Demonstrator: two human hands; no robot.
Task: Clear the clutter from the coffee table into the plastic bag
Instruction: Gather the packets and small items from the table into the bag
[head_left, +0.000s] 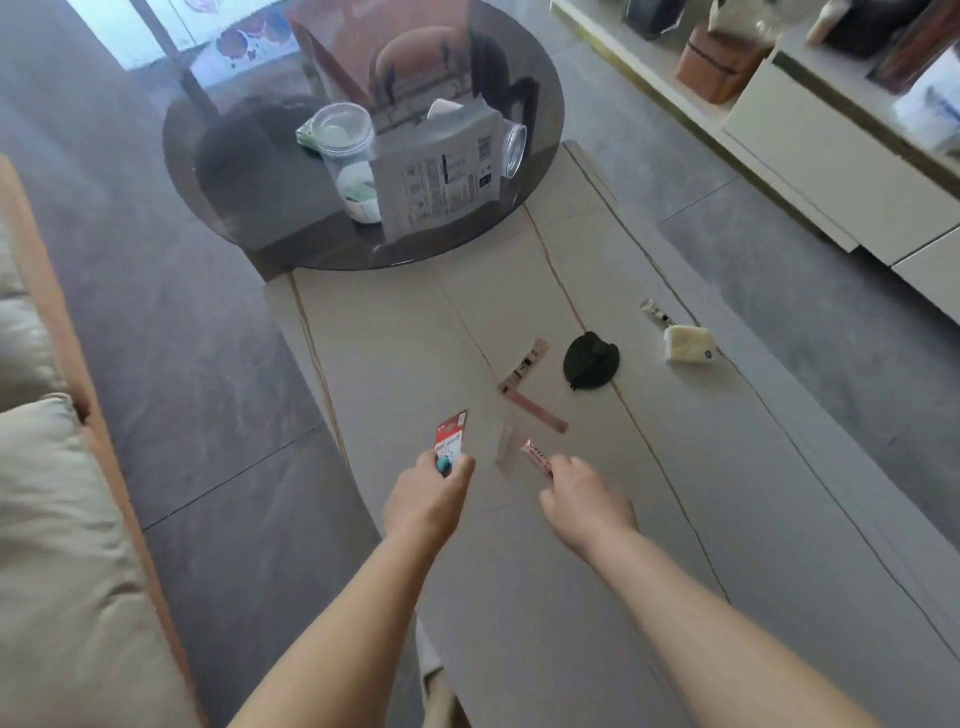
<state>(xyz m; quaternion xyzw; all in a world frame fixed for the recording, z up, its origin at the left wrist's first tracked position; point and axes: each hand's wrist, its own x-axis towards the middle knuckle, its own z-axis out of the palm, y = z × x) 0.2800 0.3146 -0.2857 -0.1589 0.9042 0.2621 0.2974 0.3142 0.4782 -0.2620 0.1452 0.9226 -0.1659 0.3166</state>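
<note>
Lower centre: left hand (428, 496) pinches a red-and-white packet (451, 434); right hand (584, 501) pinches a pink wrapper (537, 457), both over the coffee table (545, 597); mid-frame on the table: two pink sachets (527, 382), black disc (591, 361), pale sponge-like block (688, 344); upper centre, round glass top (249, 171): clear jar (345, 156), grey pouch (441, 179); plastic bag not identifiable.
</note>
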